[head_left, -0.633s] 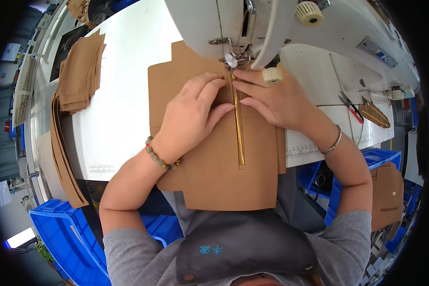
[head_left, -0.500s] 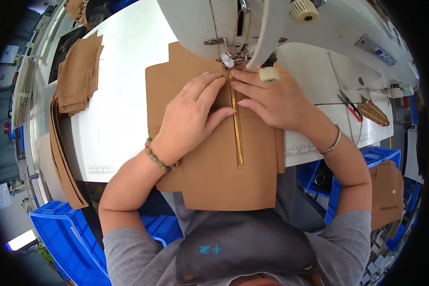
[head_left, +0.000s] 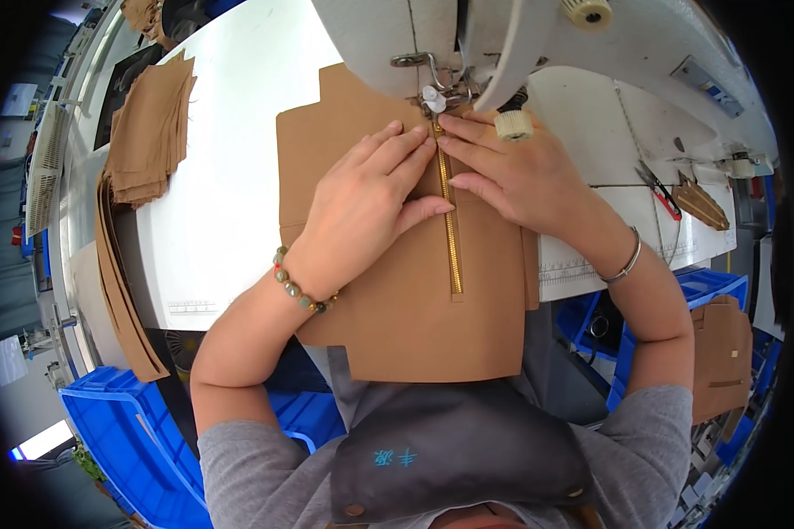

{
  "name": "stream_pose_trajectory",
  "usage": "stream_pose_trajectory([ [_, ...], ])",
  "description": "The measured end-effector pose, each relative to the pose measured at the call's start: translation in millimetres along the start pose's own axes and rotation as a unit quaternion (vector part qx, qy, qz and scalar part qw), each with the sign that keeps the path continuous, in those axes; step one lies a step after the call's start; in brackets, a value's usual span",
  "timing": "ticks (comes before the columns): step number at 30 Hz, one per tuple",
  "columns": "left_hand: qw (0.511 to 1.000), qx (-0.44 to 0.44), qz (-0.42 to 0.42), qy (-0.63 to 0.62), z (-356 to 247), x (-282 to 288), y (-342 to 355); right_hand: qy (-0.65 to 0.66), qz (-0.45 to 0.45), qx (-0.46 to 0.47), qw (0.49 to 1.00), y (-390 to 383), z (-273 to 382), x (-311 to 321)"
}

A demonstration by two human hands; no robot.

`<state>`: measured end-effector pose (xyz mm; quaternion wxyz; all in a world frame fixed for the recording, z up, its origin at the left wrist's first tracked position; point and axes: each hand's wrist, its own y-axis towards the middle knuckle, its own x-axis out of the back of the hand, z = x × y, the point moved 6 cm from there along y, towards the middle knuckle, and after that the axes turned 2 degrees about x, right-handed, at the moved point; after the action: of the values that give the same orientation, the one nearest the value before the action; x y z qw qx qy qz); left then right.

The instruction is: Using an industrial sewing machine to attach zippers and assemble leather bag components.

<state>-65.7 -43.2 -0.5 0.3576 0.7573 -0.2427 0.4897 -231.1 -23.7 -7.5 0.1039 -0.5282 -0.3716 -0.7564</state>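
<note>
My left hand (head_left: 359,198) lies open on a brown flat panel (head_left: 423,326), left of a gold zipper (head_left: 453,251) set in a narrow slot, its thumb reaching to the zipper. My right hand (head_left: 525,176) rests open on the panel's right side, fingertips along the zipper's upper part. Both press beside the presser foot (head_left: 434,104) of a white sewing machine (head_left: 573,35), whose head hides part of the panel's far end.
Brown pieces (head_left: 150,123) are stacked left, with long strips (head_left: 123,282) at the table edge (head_left: 185,313). Scissors (head_left: 660,192) and a gold-edged brown piece (head_left: 699,204) lie right. Blue bins (head_left: 123,441) stand below; another brown panel (head_left: 719,353) is at lower right.
The whole view has shifted slightly. My left thumb has slid a little nearer me along the zipper; otherwise my hands and the panel look much the same.
</note>
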Motion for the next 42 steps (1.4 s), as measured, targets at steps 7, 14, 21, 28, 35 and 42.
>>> stream_pose_trajectory([
  [7, 1.000, -0.003, -0.018, 0.013, 5.2, -1.0, 6.5, -0.019, -0.015, 0.000, 1.000, 2.1, -4.8, -0.4],
  [14, 1.000, 0.003, -0.020, 0.006, 6.8, -1.2, 6.9, -0.024, -0.011, 0.001, 1.000, 2.4, -5.0, 0.1],
  [21, 0.999, -0.001, -0.034, 0.019, 8.5, -1.3, 9.3, -0.022, -0.021, -0.003, 1.000, 3.0, -7.5, -1.2],
  [28, 0.999, 0.000, -0.046, 0.023, 9.1, 0.6, 10.0, -0.029, -0.023, 0.002, 0.999, 4.8, -9.2, -0.9],
  [35, 0.999, 0.003, -0.046, 0.027, 8.9, 1.6, 9.7, -0.117, -0.105, 0.003, 0.987, 1.9, -4.3, 16.1],
  [42, 0.999, 0.002, -0.047, 0.024, 7.6, 0.2, 6.1, -0.133, -0.046, -0.031, 0.990, 5.5, -4.6, 12.6],
])
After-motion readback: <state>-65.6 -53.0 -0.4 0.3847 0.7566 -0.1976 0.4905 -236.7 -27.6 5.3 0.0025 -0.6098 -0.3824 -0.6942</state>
